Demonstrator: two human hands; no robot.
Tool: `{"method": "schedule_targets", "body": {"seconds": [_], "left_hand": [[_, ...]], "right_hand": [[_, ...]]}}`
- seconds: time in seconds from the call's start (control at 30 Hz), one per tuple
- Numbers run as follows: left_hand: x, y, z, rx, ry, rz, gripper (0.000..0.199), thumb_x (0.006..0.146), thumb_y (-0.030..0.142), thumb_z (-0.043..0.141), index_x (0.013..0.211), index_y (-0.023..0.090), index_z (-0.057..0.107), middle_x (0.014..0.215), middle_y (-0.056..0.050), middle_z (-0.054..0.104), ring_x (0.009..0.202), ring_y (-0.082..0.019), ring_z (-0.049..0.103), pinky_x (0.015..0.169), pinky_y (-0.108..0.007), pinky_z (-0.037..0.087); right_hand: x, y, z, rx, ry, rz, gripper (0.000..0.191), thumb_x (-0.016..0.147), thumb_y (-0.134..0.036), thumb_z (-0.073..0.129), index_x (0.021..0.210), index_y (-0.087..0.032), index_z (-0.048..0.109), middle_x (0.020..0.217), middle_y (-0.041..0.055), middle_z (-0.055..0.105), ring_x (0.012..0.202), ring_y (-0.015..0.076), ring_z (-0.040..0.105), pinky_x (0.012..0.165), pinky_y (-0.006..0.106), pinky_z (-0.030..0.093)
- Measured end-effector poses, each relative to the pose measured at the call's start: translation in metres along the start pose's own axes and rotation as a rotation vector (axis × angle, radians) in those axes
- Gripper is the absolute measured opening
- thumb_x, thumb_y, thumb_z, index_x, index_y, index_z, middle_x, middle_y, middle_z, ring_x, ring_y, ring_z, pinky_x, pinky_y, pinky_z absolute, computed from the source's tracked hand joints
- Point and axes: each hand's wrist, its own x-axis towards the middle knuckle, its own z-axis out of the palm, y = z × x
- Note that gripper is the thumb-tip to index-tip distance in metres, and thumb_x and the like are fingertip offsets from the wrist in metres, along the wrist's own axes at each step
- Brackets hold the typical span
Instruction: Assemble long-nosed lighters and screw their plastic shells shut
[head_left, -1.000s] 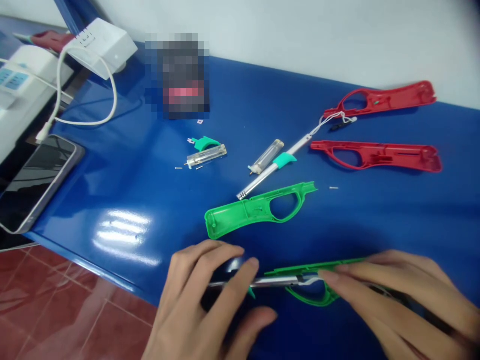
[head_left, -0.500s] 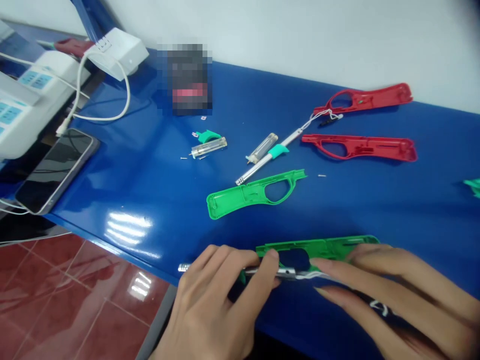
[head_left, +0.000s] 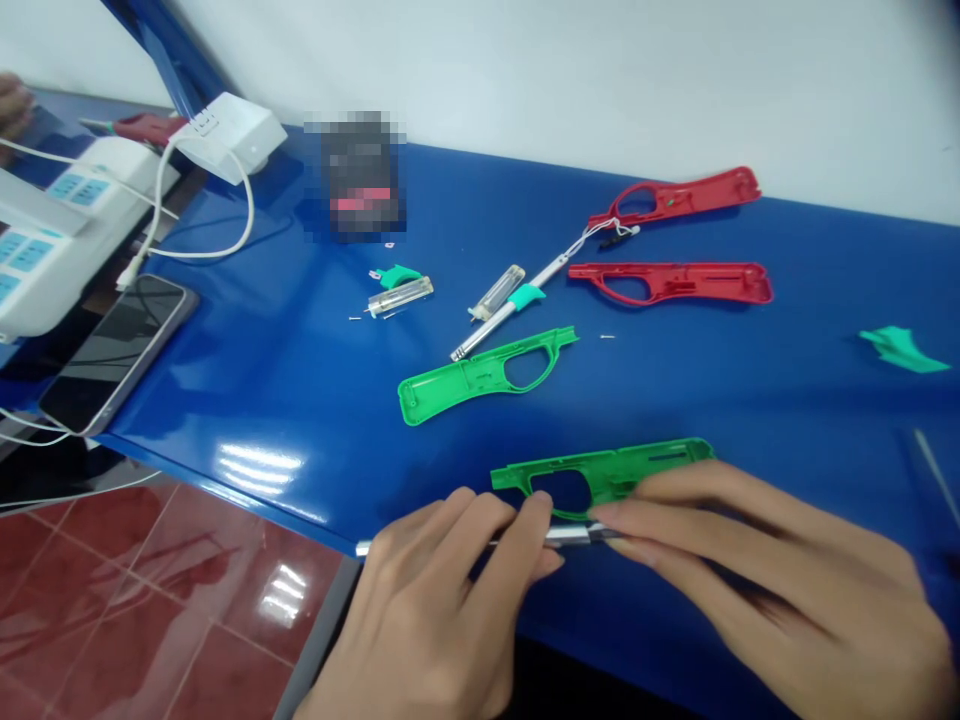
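Tube [head_left: 568, 535] low on blue table [head_left: 315, 400], just below green shell [head_left: 615, 470], left hand [head_left: 442, 600] with thumb and fingers clamped round its shaft, right hand [head_left: 780, 570] with fingertips pinched at its right end, red shells [head_left: 675, 284] beyond.

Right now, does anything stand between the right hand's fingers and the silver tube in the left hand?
Nothing visible: the right hand has its fingers at the end of the silver tube. The green half-shell lies beyond it, not between.
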Motion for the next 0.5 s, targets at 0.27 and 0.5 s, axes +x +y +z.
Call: {"method": "schedule_targets", "body": {"seconds": [0.27, 0.5], "left_hand": [[0.0051, 0.0006, -0.0039, -0.064, -0.045, -0.002, 0.019, 0.112, 0.011, 0.052, 0.123, 0.013, 0.066, 0.083, -0.001, 0.072, 0.064, -0.016, 0.065, 0.056, -0.033, 0.049], [0.0095, 0.0031, -0.0053, -0.069, -0.075, -0.031, 0.023, 0.117, 0.017, 0.042, 0.116, 0.016, 0.065, 0.079, 0.001, 0.071, 0.060, -0.015, 0.066, 0.051, -0.031, 0.049]], "right_hand": [[0.0027, -0.0052, -0.0010, -0.018, 0.031, -0.004, 0.013, 0.107, -0.025, 0.068, 0.113, -0.035, 0.075, 0.104, -0.0090, 0.075, 0.090, 0.0043, 0.074, 0.080, 0.012, 0.058], [-0.0014, -0.0010, -0.0014, -0.018, 0.000, -0.032, 0.018, 0.105, -0.024, 0.070, 0.120, -0.033, 0.075, 0.109, -0.0063, 0.076, 0.092, 0.0065, 0.074, 0.082, 0.014, 0.059]]}}
